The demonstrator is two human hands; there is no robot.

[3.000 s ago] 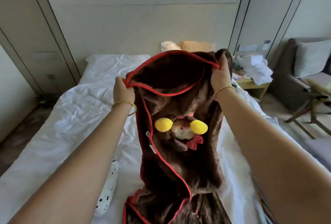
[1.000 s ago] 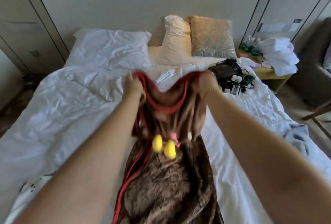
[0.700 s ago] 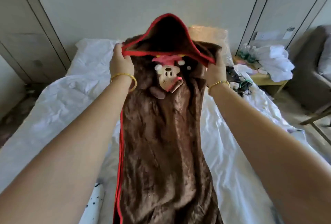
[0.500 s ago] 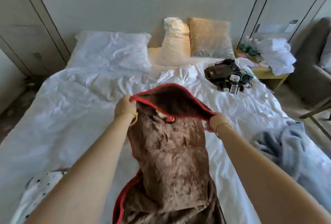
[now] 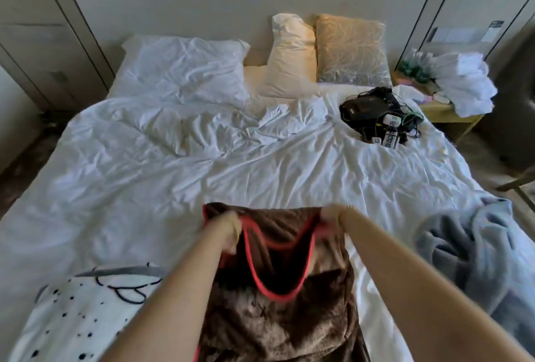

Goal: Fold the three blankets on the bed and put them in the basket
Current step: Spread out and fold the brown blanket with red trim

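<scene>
The bed (image 5: 260,164), covered in crumpled white bedding, carries all three blankets unfolded: a brown blanket (image 5: 278,312) with red trim at the near centre, a grey-blue blanket (image 5: 474,248) bunched at the right edge, and a white spotted blanket (image 5: 78,312) at the near left. No basket is in view, so folding and stowing all remain to be done. The left hand (image 5: 228,228) and right hand (image 5: 333,217) each have their fingers closed on the brown blanket's far edge, holding it low over the bed.
</scene>
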